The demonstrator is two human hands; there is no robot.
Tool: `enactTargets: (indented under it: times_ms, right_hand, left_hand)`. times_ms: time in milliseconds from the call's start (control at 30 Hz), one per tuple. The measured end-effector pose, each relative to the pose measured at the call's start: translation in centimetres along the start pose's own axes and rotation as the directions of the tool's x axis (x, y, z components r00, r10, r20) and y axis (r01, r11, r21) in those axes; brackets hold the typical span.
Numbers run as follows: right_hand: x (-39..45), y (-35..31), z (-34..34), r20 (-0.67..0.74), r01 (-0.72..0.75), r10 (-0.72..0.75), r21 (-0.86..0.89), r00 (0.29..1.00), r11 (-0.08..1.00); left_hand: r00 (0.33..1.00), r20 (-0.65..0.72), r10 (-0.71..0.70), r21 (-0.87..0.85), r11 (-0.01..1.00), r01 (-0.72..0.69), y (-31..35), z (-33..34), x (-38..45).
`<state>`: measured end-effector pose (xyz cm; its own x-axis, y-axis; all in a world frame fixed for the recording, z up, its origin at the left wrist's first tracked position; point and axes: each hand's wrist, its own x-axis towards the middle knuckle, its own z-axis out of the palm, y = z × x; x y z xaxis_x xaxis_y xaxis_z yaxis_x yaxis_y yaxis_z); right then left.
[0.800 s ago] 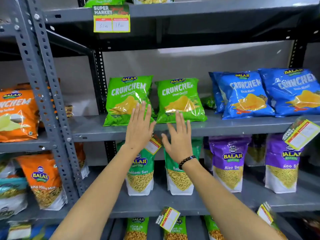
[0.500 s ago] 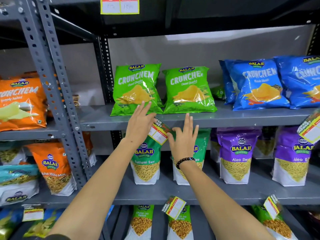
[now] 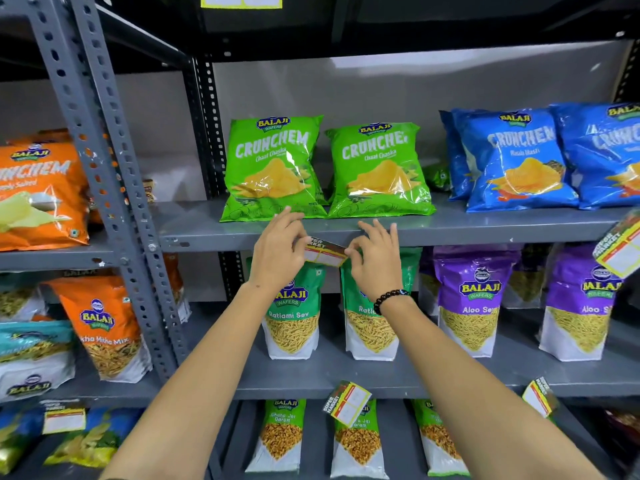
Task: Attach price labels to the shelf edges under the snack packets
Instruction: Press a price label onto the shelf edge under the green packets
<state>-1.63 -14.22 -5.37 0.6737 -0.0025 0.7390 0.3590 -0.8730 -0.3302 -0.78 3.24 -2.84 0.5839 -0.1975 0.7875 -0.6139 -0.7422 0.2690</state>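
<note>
A yellow and red price label (image 3: 325, 255) sits slightly tilted at the front edge of the grey middle shelf (image 3: 450, 233), just below two green Crunchem packets (image 3: 273, 168). My left hand (image 3: 277, 252) pinches the label's left end. My right hand (image 3: 375, 259), with a black bead bracelet on the wrist, pinches its right end. Behind both hands stand green Ratlami Sev packets (image 3: 292, 320) on the shelf below.
Blue Crunchem packets (image 3: 512, 161) lie at the right, orange ones (image 3: 38, 192) at the left past a perforated grey upright (image 3: 114, 202). Other labels hang crooked at the right edge (image 3: 620, 251), on the lower shelf edge (image 3: 346, 401), and one hangs on the top shelf (image 3: 242, 1).
Both hands dropped from flat against the shelf front and closed on the two ends of the label. The view has shifted downward and closer.
</note>
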Motion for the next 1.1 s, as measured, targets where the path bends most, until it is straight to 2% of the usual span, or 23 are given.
enactTargets:
  times_ms: [167, 367, 633, 733, 800, 1100]
  right_hand:
    - [1.3, 0.8, -1.5, 0.082, 0.057, -0.054, -0.032, 0.995, 0.998]
    - [2.8, 0.4, -2.3, 0.109, 0.020, -0.014, -0.055, 0.994, 0.998]
    - [3.8, -0.4, -2.5, 0.082, -0.081, 0.082, -0.011, 0.993, 0.997]
    - [3.8, -0.5, -2.3, 0.044, -0.120, 0.118, 0.030, 0.992, 0.992]
    - [3.7, -0.6, -2.1, 0.019, -0.140, 0.140, 0.054, 0.990, 0.989]
    - [3.2, -0.8, -0.3, -0.068, -0.135, 0.131, -0.065, 0.989, 0.989]
  left_hand:
    - [0.990, 0.084, -0.117, -0.068, 0.990, 0.123, -0.5, 0.7, -0.7]
    - [0.975, 0.006, -0.223, -0.077, 0.972, 0.223, 0.0, 1.3, -0.2]
    - [0.945, -0.060, -0.322, -0.053, 0.946, 0.319, 0.7, 1.3, 1.0]
    - [0.926, -0.094, -0.365, -0.095, 0.929, 0.357, 0.8, 1.4, 1.1]
    - [0.926, -0.098, -0.366, -0.097, 0.929, 0.357, 0.9, 1.4, 1.2]
    - [0.920, -0.185, -0.346, -0.029, 0.937, 0.347, 1.4, 2.5, 1.4]
